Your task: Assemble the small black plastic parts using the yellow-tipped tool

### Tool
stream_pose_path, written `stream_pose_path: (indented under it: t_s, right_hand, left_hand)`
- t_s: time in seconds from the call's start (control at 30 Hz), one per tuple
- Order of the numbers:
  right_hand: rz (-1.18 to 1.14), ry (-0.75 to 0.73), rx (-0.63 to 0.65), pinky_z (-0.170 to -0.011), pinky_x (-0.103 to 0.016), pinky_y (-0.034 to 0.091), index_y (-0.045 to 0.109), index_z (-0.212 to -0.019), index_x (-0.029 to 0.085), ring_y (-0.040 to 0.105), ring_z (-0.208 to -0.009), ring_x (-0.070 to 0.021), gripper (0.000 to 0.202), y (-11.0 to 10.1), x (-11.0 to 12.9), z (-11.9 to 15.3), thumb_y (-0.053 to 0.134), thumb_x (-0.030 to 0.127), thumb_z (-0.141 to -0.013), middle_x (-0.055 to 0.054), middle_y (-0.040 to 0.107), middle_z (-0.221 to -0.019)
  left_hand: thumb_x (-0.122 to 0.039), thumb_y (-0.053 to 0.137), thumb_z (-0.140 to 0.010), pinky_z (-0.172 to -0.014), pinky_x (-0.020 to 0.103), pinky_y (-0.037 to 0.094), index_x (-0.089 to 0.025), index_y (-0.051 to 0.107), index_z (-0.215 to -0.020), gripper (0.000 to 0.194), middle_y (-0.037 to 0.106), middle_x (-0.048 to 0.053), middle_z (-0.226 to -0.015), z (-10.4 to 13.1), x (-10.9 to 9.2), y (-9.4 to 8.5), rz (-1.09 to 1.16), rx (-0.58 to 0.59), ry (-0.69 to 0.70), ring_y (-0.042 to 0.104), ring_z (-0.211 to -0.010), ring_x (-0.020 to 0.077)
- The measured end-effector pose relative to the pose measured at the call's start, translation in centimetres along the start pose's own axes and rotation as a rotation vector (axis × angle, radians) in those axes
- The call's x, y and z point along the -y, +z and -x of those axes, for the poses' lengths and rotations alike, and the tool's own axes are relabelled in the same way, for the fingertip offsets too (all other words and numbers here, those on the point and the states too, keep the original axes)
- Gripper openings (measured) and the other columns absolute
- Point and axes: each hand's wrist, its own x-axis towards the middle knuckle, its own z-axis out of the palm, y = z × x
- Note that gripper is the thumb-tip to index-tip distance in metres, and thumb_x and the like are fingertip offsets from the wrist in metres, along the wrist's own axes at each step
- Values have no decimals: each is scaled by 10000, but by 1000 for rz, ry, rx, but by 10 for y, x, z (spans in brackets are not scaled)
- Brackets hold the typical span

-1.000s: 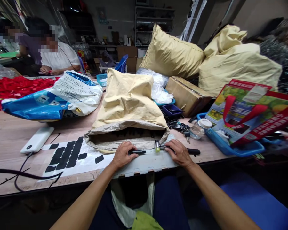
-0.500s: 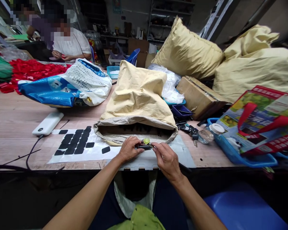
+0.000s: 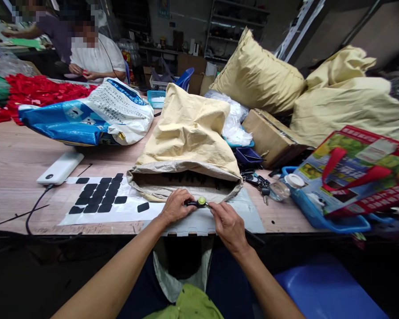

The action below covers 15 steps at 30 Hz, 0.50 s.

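In front of the open mouth of a cream cloth sack (image 3: 189, 128), my two hands meet over a grey-white sheet (image 3: 186, 226). My left hand (image 3: 177, 206) is closed on a small black piece (image 3: 192, 204), its fingers pressed near the tabletop. A round yellow-green part (image 3: 202, 200) sits at the black piece's right end. My right hand (image 3: 230, 225) pinches a thin, partly hidden tool whose tip reaches the round part; its kind is unclear. Dark pieces lie inside the sack's opening.
Left are black rounded pads (image 3: 99, 195) on a white sheet and a white power bank (image 3: 60, 168) with its cable. A blue-white bag (image 3: 86, 117) lies beyond. Right are keys (image 3: 265, 195), a jar (image 3: 281, 188) and a blue basket (image 3: 346, 221). Two people sit at back left.
The yellow-green part has come down against the end of the black piece. Both hands keep their grip close together, and the view has shifted slightly.
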Motion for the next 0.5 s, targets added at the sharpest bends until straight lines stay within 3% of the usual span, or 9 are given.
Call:
stream_pose_path:
  t_s: [0.1,0.23,0.37,0.5]
  right_hand:
    - [3,9,-24,-858,-315,515,664,-1228,267,653,-963,-205,265,-7,-13,-4,478,262,-1039,-53,698,-1002]
    - [61,-33,-75,-859,-360,510,680,-1184,263,644,-950,-226,234,-24,-56,-16,512,278,-1021,-62,700,-990]
    - [71,-134,52,-831,-356,505,701,-1099,250,631,-916,-217,197,-34,-107,-20,534,254,-994,-49,683,-932]
    - [78,-124,99,-827,-358,489,685,-1028,231,607,-916,-224,139,-27,-130,-11,572,254,-952,-51,650,-923]
  left_hand:
    - [-311,786,-803,-840,344,414,-233,726,-928,160,675,18,-898,0,-2,-1,-8,8,-4,579,-924,219]
    - [-308,779,-794,-835,350,405,-227,706,-926,171,662,18,-902,0,-4,-2,-32,16,-9,572,-927,225]
    - [-312,778,-793,-826,348,394,-227,696,-916,171,649,15,-889,0,-5,-2,-43,33,-4,562,-915,222]
    - [-341,753,-829,-815,346,385,-224,693,-913,156,642,17,-876,0,-3,-1,-29,40,2,555,-901,218]
